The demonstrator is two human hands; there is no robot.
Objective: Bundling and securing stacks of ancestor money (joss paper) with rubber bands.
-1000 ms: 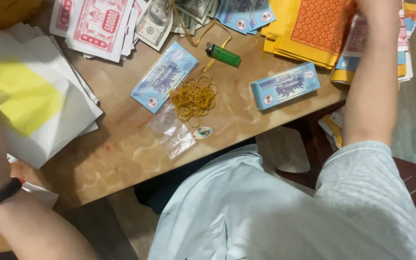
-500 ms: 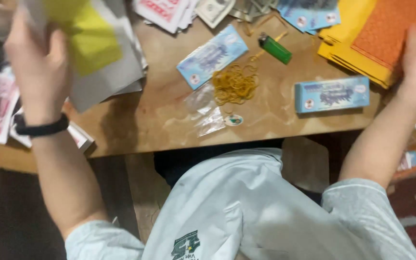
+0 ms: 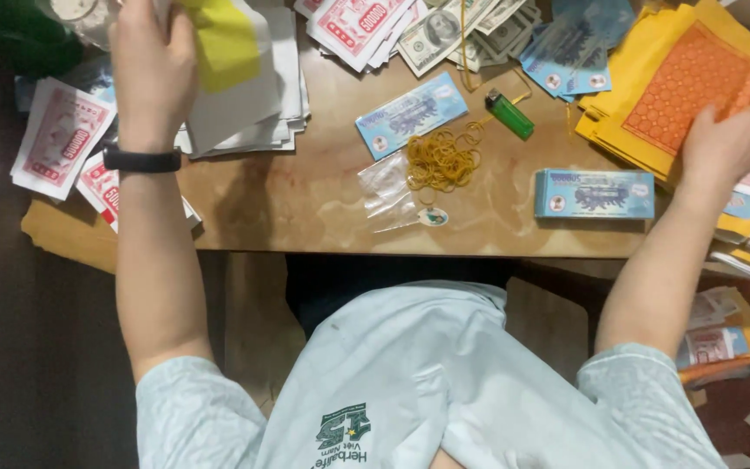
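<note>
Since the earlier frame we have shifted both hands up the desk (image 3: 305, 200); left hand (image 3: 154, 65) lies flat, fingers spread, pinning the white-and-yellow sheet stack (image 3: 245, 78); right hand (image 3: 722, 143) presses fingers down on the orange-printed yellow sheets (image 3: 679, 87), steadying them; rubber bands (image 3: 440, 161) lie between.

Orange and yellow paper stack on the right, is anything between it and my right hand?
Nothing visible. The right hand already rests on the edge of the orange and yellow paper stack, touching it directly; the green lighter lies off to the side.
</note>
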